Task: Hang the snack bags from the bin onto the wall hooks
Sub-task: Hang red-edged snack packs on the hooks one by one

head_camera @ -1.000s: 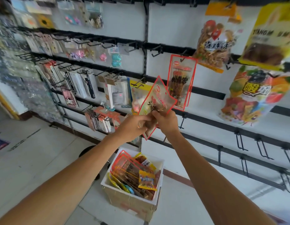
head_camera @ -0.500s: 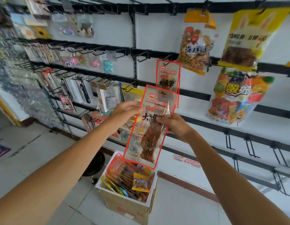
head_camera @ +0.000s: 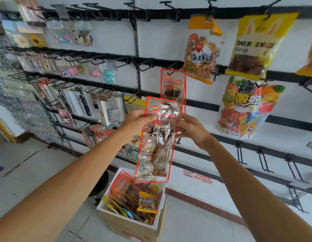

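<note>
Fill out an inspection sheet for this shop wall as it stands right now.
Surface: white wall with black rails; several hooks at lower right are bare.
Job's things: red-edged snack bag held upright before a matching hung bag; bin on the floor holds spare bags.
Clutter: black stool behind the bin.
Grips: left hand pinches the held bag's top corner; right hand holds its right edge.
Cables: nothing seen.
Surroundings: stationery packs left, large snack pouches right, tiled floor.
</note>
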